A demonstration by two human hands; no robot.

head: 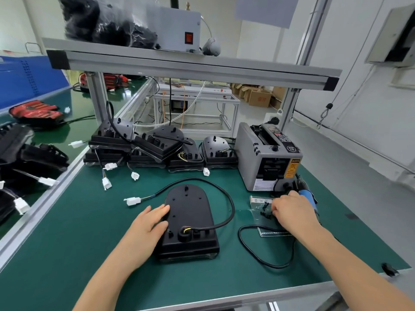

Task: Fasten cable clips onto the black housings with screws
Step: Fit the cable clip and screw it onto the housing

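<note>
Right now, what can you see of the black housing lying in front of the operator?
The black housing looks like matte moulded plastic, rounded at the far end and squared at the near end. It lies flat on the green mat, with a clear edge showing underneath. Its upper face has small holes and bosses. Near the near end, a round grommet lets out a black cable, which loops round the right side and far end to a white connector. The left hand rests on its left edge, fingers extended.

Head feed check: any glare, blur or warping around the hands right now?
Head view: light even, shadows soft beside the housing; wide-angle warps the shelf and table edges; bag plastic glints by the right hand, its small parts too soft to resolve; left hand sharp.
</note>
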